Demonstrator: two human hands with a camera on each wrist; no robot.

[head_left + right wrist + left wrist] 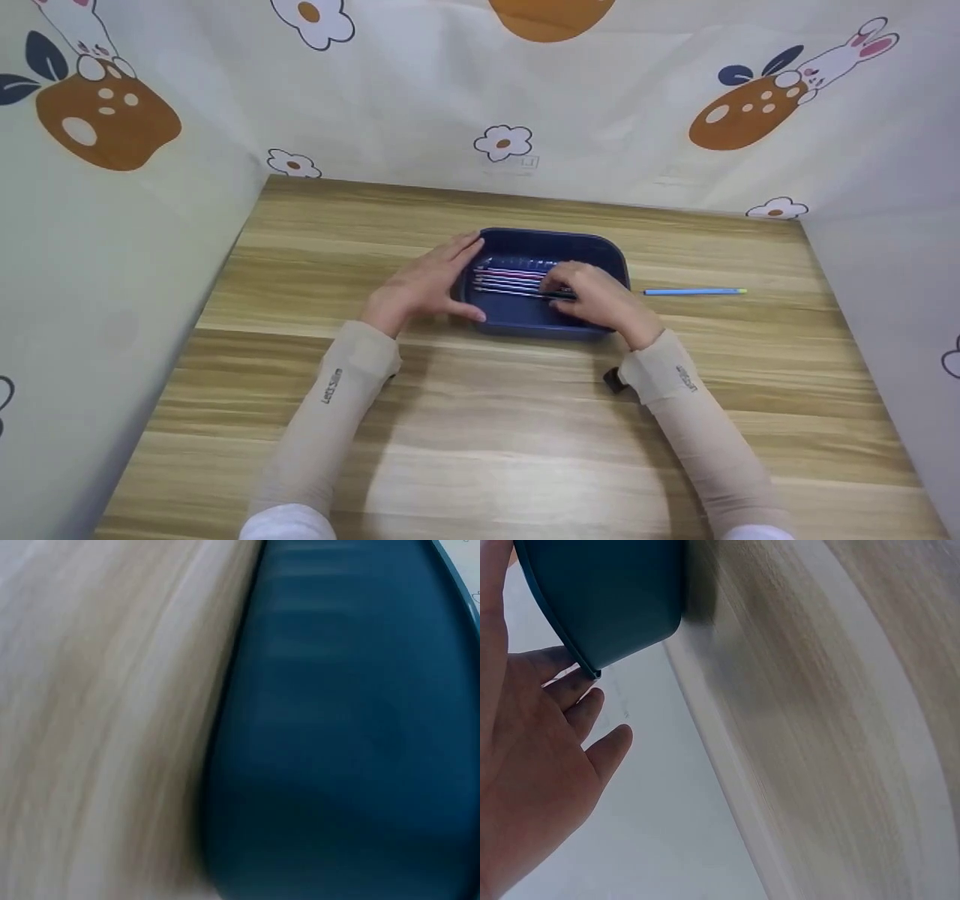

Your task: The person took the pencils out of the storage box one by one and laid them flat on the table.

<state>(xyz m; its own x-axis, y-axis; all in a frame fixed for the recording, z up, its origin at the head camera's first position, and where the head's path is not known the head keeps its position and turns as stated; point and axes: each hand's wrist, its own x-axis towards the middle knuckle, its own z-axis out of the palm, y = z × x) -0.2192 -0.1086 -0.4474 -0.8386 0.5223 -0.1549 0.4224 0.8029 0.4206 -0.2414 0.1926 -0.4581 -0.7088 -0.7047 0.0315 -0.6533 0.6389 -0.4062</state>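
A dark blue plastic bin [544, 328] sits on the wooden table. Several slim striped pencils [506, 279] lie side by side in it, their right ends hidden by my right hand [596, 296]. That hand reaches into the bin with bent fingers and pinches a dark, pen-like stick [553, 293]. My left hand [424, 285] spans the bin's left end, fingers at the far corner and thumb at the near one. In the left wrist view, its fingertips [585, 709] are at and just below the rim. The right wrist view shows the bin's outer wall [337, 727], but no hand.
A light blue pencil [694, 292] with a yellow-green end lies on the table [480, 427], right of the bin. Patterned cloth walls [420, 97] enclose the table at the back and both sides.
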